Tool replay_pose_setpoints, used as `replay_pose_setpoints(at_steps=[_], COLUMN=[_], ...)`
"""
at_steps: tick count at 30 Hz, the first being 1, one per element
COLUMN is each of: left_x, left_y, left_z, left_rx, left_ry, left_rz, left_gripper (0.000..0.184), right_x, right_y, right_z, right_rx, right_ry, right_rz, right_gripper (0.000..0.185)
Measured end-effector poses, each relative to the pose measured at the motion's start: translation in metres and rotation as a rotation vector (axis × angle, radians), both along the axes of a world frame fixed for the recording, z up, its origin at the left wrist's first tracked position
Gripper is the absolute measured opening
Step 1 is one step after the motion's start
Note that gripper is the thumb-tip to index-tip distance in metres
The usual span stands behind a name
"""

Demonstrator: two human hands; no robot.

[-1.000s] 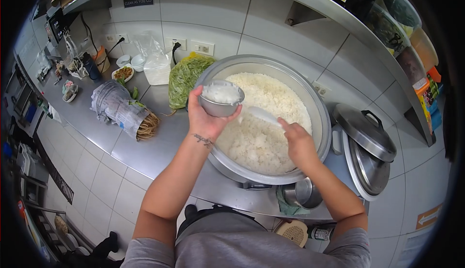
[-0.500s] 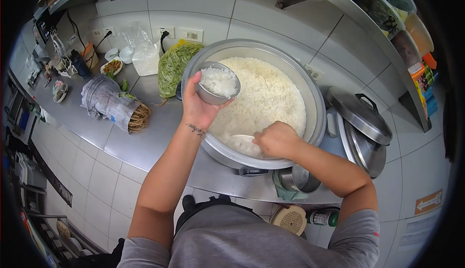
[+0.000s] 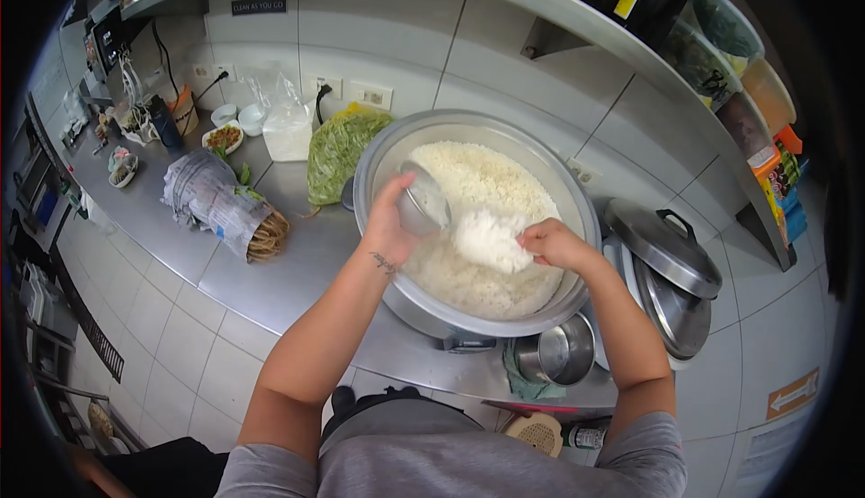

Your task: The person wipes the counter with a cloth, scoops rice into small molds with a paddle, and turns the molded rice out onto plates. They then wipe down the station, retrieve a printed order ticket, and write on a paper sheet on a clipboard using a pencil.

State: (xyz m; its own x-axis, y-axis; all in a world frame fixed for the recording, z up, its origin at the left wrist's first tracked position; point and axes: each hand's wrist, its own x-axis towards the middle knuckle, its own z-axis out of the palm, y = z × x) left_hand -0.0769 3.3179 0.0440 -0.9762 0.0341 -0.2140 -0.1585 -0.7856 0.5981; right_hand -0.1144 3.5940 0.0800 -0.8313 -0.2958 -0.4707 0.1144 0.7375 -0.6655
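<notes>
Reads as smooth, glossy metal on cup (image 3: 423, 212), counter (image 3: 293, 273) and right lids (image 3: 651, 239). Looks like crinkled, shiny plastic on far green bag (image 3: 340, 158); like rumpled, matt paper on left wrap (image 3: 205, 194). Shows matt cloth (image 3: 532, 384) beside near metal pot (image 3: 568, 352).

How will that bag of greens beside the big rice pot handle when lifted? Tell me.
The bag will likely sag and shift, since its thin plastic looks crumpled around finely cut greens. Its bulging, irregular shape makes rolling unlikely.

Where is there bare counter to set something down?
The counter is bare between the paper-wrapped bundle, the big pot and the near edge. Lids and a small metal pot crowd the right; behind the bundle, white bowls and a plastic bag do.
</notes>
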Motion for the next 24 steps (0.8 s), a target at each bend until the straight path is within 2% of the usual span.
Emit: replay_pose_setpoints(at_steps=[1, 3, 5, 7, 10, 16, 18, 20, 21, 24], left_x=[0.002, 0.004, 0.004, -0.003, -0.006, -0.002, -0.002, -0.003, -0.003, -0.002], left_y=[0.003, 0.015, 0.022, 0.019, 0.017, 0.015, 0.015, 0.011, 0.009, 0.012], left_z=[0.007, 0.010, 0.004, -0.004, -0.009, -0.006, -0.007, -0.007, -0.008, -0.012], left_rx=[-0.012, -0.015, -0.006, 0.024, 0.087, 0.176, 0.188, 0.200, 0.191, 0.147], left_ry=[-0.097, -0.115, -0.158, -0.205, -0.253, -0.287, -0.223, -0.154, -0.101, -0.058], left_rz=[-0.049, -0.069, -0.089, -0.140, -0.111, -0.092, -0.083, -0.073, -0.149, -0.286], left_gripper=[0.060, 0.059, 0.058, 0.056, 0.052, 0.051, 0.053, 0.056, 0.059, 0.062], right_x=[-0.003, -0.003, 0.007, 0.026, 0.053, 0.076, 0.075, 0.063, 0.053, 0.019], right_y=[-0.006, -0.021, -0.046, -0.081, -0.110, -0.078, -0.068, -0.052, -0.045, -0.038], right_z=[0.016, 0.023, -0.002, -0.019, -0.015, -0.017, -0.010, 0.002, 0.004, -0.017], right_rx=[0.130, 0.343, 0.344, 0.439, 0.391, 0.269, 0.238, -0.168, -0.239, -0.376], right_ry=[0.218, 0.607, 0.762, 0.757, 0.716, 0.760, 0.799, 0.406, 0.445, 0.591], right_rz=[0.052, 0.145, 0.103, 0.243, 0.285, 0.385, 0.386, -0.021, -0.130, 0.012], right_gripper=[0.027, 0.025, 0.039, 0.052, 0.054, 0.053, 0.052, 0.050, 0.049, 0.049])
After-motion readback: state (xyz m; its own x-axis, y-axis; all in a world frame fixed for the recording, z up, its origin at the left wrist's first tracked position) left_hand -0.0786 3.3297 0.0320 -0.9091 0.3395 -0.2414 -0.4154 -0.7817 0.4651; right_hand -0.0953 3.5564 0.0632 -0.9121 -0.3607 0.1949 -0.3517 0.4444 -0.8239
